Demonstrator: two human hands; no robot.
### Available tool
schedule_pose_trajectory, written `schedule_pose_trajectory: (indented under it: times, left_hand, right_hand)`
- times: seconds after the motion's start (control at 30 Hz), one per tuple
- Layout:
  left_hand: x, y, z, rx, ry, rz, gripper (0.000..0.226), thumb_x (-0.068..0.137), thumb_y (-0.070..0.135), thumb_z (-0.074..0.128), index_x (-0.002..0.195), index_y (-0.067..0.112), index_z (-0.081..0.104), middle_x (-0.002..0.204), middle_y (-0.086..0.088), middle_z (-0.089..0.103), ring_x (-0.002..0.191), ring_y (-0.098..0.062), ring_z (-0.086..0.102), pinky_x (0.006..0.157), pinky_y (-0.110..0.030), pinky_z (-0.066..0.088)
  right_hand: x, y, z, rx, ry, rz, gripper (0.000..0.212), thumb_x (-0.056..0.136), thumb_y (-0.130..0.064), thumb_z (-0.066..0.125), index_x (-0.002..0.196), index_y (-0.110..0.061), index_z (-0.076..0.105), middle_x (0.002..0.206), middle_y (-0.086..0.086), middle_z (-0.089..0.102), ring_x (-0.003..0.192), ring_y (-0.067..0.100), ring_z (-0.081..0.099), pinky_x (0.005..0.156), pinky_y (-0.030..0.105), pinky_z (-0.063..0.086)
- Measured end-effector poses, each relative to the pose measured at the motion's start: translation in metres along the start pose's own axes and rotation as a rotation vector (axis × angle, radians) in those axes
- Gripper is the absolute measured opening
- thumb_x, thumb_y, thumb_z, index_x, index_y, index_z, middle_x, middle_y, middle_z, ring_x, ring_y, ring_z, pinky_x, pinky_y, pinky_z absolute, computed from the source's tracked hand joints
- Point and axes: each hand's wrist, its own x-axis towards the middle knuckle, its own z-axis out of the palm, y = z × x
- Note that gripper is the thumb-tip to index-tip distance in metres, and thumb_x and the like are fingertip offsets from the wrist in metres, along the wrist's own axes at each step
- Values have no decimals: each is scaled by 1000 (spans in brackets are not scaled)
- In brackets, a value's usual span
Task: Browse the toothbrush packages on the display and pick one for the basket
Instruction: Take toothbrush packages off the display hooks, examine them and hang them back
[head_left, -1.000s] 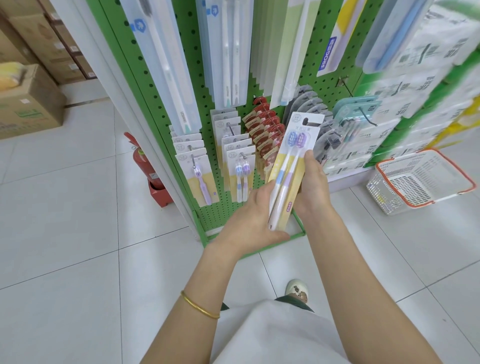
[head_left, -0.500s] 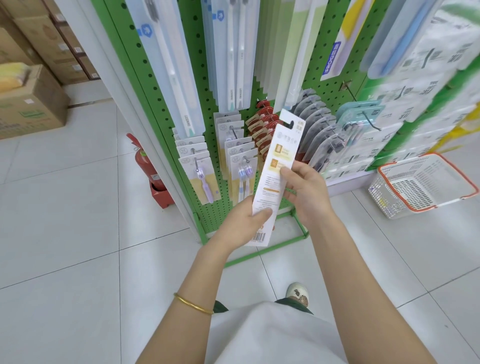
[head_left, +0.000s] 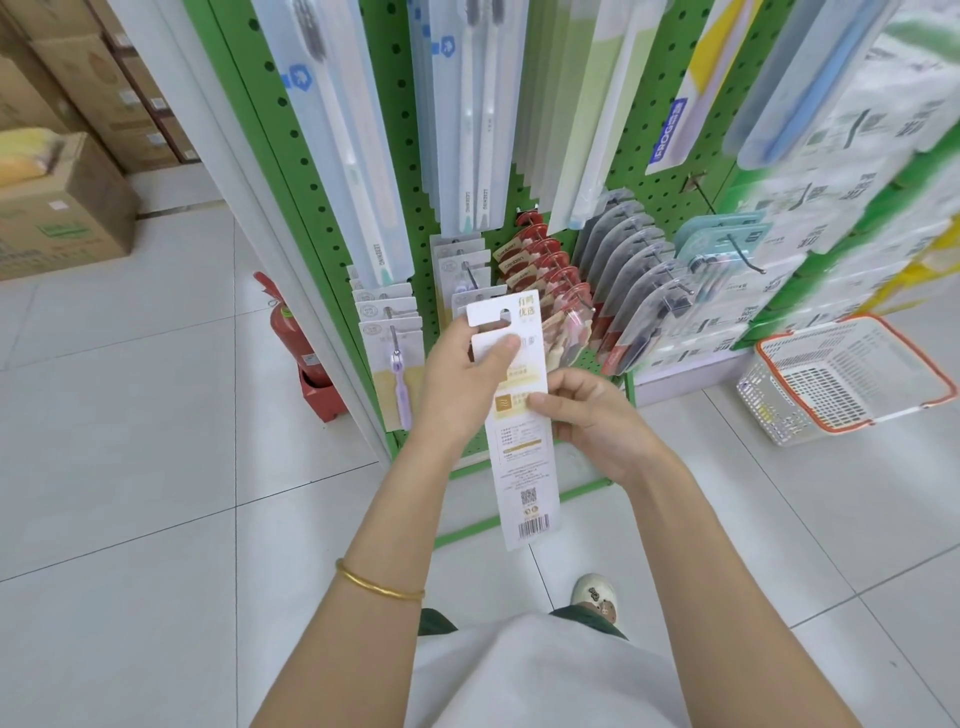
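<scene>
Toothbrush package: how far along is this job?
Done: one toothbrush package is off the display. In hand: left hand and right hand both hold it, printed back toward the camera. Left: it must go into the basket on the floor, where nothing shows yet.

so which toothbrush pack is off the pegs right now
The white-backed pack gripped by left hand and right hand; the rest hang on the green pegboard.

Held package (head_left: 524, 467) back-side out: brushes hidden, small print unreadable. On left hand (head_left: 457, 384), fingers behind card, only thumb shows. Upper hanging packs (head_left: 478, 104) cut by top edge. Right shelf goods (head_left: 857, 171) blurred.
</scene>
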Motion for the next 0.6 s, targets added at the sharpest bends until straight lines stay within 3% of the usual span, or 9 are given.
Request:
schedule_pose_trajectory:
  times: [0.1, 0.17, 0.27, 0.43, 0.53, 0.6]
  left_hand:
    - [0, 1, -5, -101, -43, -52, 20, 91, 10, 60, 110, 17, 58, 95, 5, 67, 76, -1, 64, 64, -17, 53]
    - [1, 0, -7, -168, -92, -69, 25, 91, 8, 60, 115, 14, 57, 102, 0, 69, 86, -8, 66, 70, -24, 55]
    - [2, 1, -8, -203, -151, -82, 28, 93, 9, 57, 120, 15, 53, 103, -2, 68, 87, -11, 67, 61, -27, 54]
    - [3, 3, -9, -140, -194, -39, 26, 94, 7, 53, 118, 15, 48, 104, -2, 67, 89, -13, 65, 61, -23, 53]
    - [9, 3, -9, 14, -75, 33, 31, 93, 5, 55, 121, 17, 48, 112, 2, 62, 100, -10, 60, 78, -19, 52]
    - [13, 3, -13, 80, 28, 76, 29, 92, 5, 55, 115, 23, 50, 107, 8, 60, 98, -6, 58, 83, -13, 47]
  right_hand:
    - [2, 5, -2, 108, -108, 21, 35, 57, -33, 89, 81, -17, 68, 90, 6, 72, 81, 20, 67, 75, 33, 55]
    - [3, 9, -2, 218, -216, 54, 55, 57, -37, 89, 100, -13, 65, 104, 10, 69, 95, 26, 64, 86, 41, 52]
    - [6, 16, 3, 325, -379, 76, 79, 67, -36, 84, 132, -6, 50, 131, 20, 55, 123, 42, 49, 105, 58, 37]
    - [7, 11, 7, 306, -392, 61, 68, 64, -35, 86, 123, -9, 61, 118, 17, 65, 108, 33, 63, 98, 52, 46]
    - [8, 9, 3, 206, -285, 25, 81, 58, -39, 88, 123, -6, 54, 108, 9, 67, 96, 24, 65, 99, 50, 46]
    - [8, 6, 0, 158, -181, 12, 86, 52, -47, 90, 120, -7, 56, 98, 2, 66, 85, 17, 62, 93, 44, 51]
